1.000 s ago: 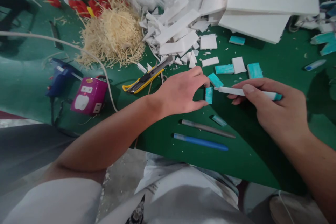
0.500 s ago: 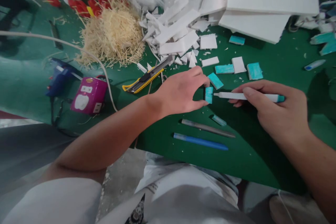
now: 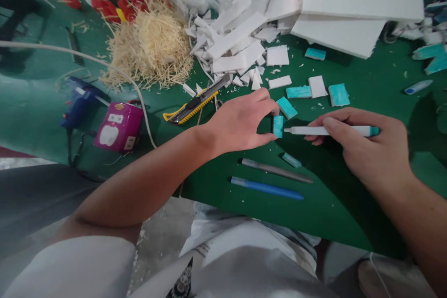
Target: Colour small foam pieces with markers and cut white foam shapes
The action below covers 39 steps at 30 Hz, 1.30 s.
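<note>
The green surface (image 3: pixel 314 216) stretches from below the right fingers to its near edge, which slants down toward the right wrist. Nearer the person than the left fingers lie a small turquoise-tinted cap (image 3: pixel 291 160), a grey pen (image 3: pixel 277 170) and a blue pen (image 3: pixel 267 188), the blue one closest to that edge. Room is tighter beyond the left fingers: a turquoise piece (image 3: pixel 287 108) sits right by the index finger, and white scraps (image 3: pixel 237 51) heap up farther off. A yellow utility knife (image 3: pixel 193 104) lies left of the knuckles.

The left hand (image 3: pixel 239 121) has thumb and index finger parted by just the length of a small turquoise block (image 3: pixel 278 126), pinching its two ends. The right hand (image 3: pixel 373 142) has its fingers closed around a white marker (image 3: pixel 314 130), whose tip points left at the block; whether they touch is hard to tell.
</note>
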{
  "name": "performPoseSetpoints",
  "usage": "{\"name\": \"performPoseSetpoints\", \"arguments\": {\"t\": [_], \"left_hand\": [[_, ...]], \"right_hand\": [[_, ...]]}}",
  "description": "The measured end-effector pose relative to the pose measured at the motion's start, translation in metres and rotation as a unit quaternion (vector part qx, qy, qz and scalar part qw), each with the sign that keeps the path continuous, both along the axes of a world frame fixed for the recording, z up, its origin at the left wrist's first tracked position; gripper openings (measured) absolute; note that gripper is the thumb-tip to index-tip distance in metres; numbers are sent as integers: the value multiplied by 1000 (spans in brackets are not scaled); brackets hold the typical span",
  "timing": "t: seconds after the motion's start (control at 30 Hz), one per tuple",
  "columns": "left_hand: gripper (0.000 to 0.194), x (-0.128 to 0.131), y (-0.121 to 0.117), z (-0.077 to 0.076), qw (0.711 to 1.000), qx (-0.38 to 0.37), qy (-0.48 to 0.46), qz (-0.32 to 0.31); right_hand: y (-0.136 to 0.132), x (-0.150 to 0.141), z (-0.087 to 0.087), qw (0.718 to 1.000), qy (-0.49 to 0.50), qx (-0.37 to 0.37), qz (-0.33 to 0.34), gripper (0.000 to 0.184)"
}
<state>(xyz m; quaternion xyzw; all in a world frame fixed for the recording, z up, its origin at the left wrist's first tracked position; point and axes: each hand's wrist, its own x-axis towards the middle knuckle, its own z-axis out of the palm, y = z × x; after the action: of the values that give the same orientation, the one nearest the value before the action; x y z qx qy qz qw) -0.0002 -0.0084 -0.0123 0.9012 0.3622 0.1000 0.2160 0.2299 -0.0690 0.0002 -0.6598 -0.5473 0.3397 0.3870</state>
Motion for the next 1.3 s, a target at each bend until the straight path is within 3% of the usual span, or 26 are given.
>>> {"name": "performPoseSetpoints", "arguments": {"t": [0.43, 0.6, 0.73, 0.93, 1.07, 1.23, 1.3], "left_hand": [[33, 1, 1, -2, 1000, 8, -6, -1], [32, 0, 1, -1, 1000, 2, -9, -3], [32, 0, 0, -2, 1000, 2, -10, -3], [32, 0, 0, -2, 1000, 8, -6, -4], [33, 1, 0, 0, 1000, 1, -4, 1], [32, 1, 0, 0, 1000, -1, -4, -1], [32, 1, 0, 0, 1000, 0, -5, -2]], "right_hand": [[0, 1, -4, 1000, -3, -2, -11, 13], [-2, 3, -4, 1000, 2, 1, 21, 17], [-1, 3, -4, 1000, -11, -2, -10, 14], [-1, 5, -8, 999, 6, 11, 33, 17], [-1, 2, -4, 1000, -11, 4, -14, 13], [0, 0, 2, 1000, 0, -7, 26, 17], [2, -1, 2, 1000, -6, 0, 12, 14]]}}
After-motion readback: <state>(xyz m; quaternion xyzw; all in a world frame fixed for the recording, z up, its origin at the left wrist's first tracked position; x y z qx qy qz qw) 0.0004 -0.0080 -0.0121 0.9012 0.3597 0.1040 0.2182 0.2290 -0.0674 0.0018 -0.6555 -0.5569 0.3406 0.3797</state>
